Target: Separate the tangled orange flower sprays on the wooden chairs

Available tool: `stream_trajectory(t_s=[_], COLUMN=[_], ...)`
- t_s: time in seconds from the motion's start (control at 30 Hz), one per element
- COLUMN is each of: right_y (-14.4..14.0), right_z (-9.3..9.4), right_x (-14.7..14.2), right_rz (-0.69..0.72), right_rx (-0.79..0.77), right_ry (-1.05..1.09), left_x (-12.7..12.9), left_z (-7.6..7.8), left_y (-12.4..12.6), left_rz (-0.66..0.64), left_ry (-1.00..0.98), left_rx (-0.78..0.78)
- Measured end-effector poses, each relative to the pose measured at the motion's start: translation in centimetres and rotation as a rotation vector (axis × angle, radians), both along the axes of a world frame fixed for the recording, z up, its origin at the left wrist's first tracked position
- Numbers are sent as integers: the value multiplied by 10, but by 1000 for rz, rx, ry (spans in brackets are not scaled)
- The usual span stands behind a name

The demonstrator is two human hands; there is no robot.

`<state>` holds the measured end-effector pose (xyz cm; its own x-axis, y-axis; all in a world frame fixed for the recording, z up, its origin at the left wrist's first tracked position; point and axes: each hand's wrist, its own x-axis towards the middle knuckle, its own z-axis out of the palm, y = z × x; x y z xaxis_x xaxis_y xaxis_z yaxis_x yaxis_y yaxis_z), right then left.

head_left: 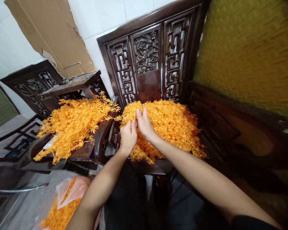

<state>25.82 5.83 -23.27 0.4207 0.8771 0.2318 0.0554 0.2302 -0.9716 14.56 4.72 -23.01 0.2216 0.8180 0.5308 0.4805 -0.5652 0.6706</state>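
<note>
Looking down from the head camera, I see both bare hands meeting at the centre of the frame, over the near-left edge of a heap of orange sprigs (168,127) piled on the seat of a carved dark wooden chair (148,60). My left hand (128,137) is curled into a loose fist with its fingers (132,125) closed down; they seem to pinch a bit of the orange material, though the piece itself is hidden behind the knuckles. My right hand (145,123) sits just beside it, touching or nearly touching, with its fingers (141,111) drawn together and pointing up toward the chair back, pressed into the top of the heap; I cannot tell whether they actually hold a sprig. Both forearms run in from the bottom of the frame.

Left of centre, a second, looser pile of longer orange sprigs (74,123) lies spread across a neighbouring wooden seat (85,152), apart from the first heap with a curved armrest (103,137) between them. At lower left, on the floor, a clear plastic bag (69,191) holds more orange material. A torn sheet of cardboard (50,32) leans against the white tiled wall at upper left. A yellow-green woven surface (249,54) fills the upper right.
</note>
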Motion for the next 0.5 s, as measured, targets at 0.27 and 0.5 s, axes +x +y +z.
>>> stream_trajectory(t_s=[0.27,0.5], right_y=[22,51], right_z=[8,18], right_x=[29,88], right_rz=[-146,-398], right_rx=[-74,-193], right_ry=[-107,-182], left_x=[10,11], left_z=[-1,4], left_y=[-11,-18], left_rz=[-265,-367], left_ry=[-15,-84], left_rx=[-88,-233])
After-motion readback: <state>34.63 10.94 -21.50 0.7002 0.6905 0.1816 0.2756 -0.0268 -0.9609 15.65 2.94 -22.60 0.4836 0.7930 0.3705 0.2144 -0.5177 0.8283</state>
